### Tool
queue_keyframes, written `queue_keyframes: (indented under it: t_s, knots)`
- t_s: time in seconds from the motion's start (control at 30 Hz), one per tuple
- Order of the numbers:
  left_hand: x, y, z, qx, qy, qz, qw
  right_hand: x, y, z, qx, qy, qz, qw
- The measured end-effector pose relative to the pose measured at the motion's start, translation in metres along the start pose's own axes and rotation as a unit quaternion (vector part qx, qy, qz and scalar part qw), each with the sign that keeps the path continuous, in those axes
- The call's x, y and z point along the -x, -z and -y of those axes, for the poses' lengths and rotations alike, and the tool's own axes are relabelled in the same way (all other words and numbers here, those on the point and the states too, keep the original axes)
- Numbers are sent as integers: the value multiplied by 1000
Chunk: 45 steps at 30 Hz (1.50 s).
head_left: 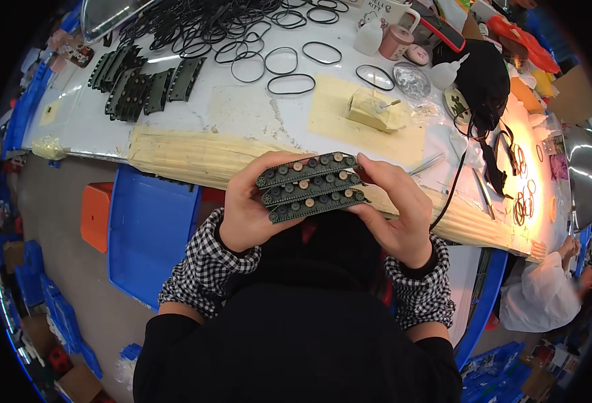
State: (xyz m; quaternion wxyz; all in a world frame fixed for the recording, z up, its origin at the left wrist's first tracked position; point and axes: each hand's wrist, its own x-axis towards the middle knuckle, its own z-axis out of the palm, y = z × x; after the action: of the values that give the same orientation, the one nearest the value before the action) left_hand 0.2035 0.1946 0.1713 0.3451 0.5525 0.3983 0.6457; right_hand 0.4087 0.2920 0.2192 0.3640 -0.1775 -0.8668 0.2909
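Three dark green toy tank track sides (312, 187), with toothed ends and rows of small green and tan wheels, are held stacked over the table's front edge. My left hand (247, 201) wraps round their left end, thumb and fingers closed on the stack. At the right end, the thumb and fingertips of my right hand (403, 211) pinch the stack's edges. The palms hide the backs of the pieces. More such green track sides (129, 94) lie grouped at the table's far left. Beyond my hands lie loose black rubber loops (291, 84).
A yellow block (375, 113) with a thin pin sits on a yellow sheet. Tweezers (429, 164) lie at right, near a black cord and a bright lamp glow. Squeeze bottles (368, 37) stand behind. A blue bin (149, 235) is at lower left; another person (544, 295) sits at right.
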Motion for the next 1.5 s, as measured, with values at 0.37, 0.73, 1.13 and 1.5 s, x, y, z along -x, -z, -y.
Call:
queue_keyframes:
  t_s: [0.37,0.73,1.13,1.5]
  knots:
    - [-39,10,23,-115,-44,-44,991,-46,30,-53,232,-88,-115,962]
    - [-47,5,25,-100,-54,-35,993,-56,22,-60,141,-104,-145,974]
    - [-45,2,24,-82,-21,-41,996,-53,-9,-27,-280,-196,-171,924]
    - [-42,5,21,-138,-7,-11,990,-55,-10,-26,-255,-194,-155,935]
